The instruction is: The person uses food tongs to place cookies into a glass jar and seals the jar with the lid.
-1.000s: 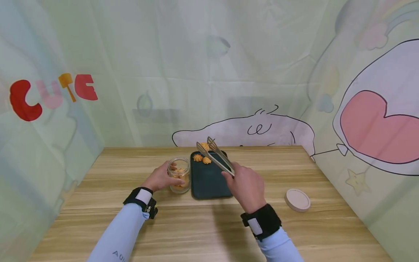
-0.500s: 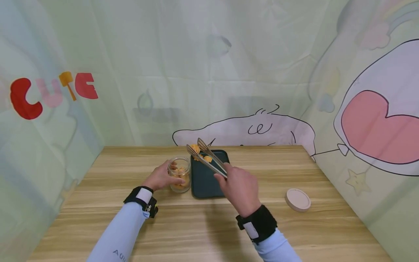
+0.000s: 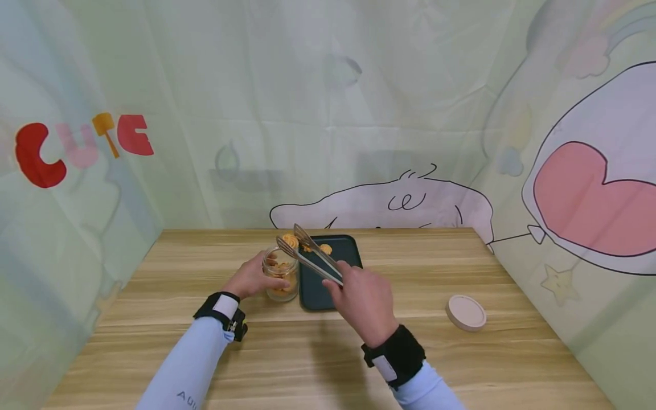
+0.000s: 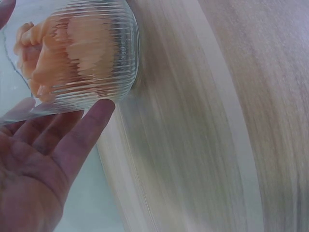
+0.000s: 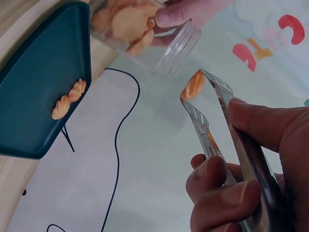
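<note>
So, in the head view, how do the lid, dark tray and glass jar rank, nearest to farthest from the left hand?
1. Glass jar: gripped by the left hand.
2. Dark tray: just right of the jar.
3. Lid: far right, beyond the tray.

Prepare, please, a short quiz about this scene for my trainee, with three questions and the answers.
1. True or false: the left hand holds the glass jar.
2. How many cookies can be seen on the dark tray?
3. What is between the tips of the tongs in the right hand?
A) the glass jar
B) a single cookie
C) the dark tray

Key: 1. True. 2. Two. 3. B.
</note>
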`<action>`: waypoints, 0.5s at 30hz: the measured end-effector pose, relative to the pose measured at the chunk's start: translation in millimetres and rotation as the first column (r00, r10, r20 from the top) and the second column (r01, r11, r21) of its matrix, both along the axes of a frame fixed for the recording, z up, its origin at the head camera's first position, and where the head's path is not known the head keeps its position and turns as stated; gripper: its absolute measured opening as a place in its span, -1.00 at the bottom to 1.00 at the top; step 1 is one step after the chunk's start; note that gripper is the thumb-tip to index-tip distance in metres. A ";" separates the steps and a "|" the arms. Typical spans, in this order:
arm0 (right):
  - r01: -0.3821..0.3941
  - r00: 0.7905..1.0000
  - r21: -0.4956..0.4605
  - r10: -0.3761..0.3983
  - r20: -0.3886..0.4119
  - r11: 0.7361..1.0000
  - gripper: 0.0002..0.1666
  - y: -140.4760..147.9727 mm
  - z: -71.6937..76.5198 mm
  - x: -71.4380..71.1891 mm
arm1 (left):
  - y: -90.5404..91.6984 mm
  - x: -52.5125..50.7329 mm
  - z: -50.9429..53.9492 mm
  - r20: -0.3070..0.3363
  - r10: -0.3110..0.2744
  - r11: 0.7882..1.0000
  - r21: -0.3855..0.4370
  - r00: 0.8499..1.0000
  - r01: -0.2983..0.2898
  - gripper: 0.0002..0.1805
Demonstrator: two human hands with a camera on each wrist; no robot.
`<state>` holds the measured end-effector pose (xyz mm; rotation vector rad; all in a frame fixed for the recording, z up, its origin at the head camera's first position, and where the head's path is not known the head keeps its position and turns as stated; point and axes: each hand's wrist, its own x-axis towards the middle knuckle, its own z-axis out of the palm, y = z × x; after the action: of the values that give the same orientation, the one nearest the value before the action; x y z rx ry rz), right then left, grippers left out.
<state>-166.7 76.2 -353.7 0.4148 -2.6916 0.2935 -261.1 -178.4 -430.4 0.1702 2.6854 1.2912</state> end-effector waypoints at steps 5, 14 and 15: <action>-0.016 1.000 0.020 0.016 0.001 1.000 -0.50 -4.9 -2.7 1.8 | -0.5 0.6 0.2 0.010 0.004 1.000 0.007 1.000 -0.004 0.06; -0.040 0.999 0.008 0.040 0.021 0.999 -0.46 -9.3 -4.9 3.1 | -0.4 2.6 1.2 0.004 0.002 1.000 -0.009 1.000 -0.002 0.00; -0.040 0.999 0.001 0.040 0.023 0.999 -0.47 -9.3 -4.9 3.0 | -0.6 2.4 1.2 0.005 0.001 1.000 -0.011 1.000 -0.001 0.02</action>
<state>-163.7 66.9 -358.7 0.4688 -2.7083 0.3101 -258.7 -179.0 -429.2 0.1642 2.6885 1.2761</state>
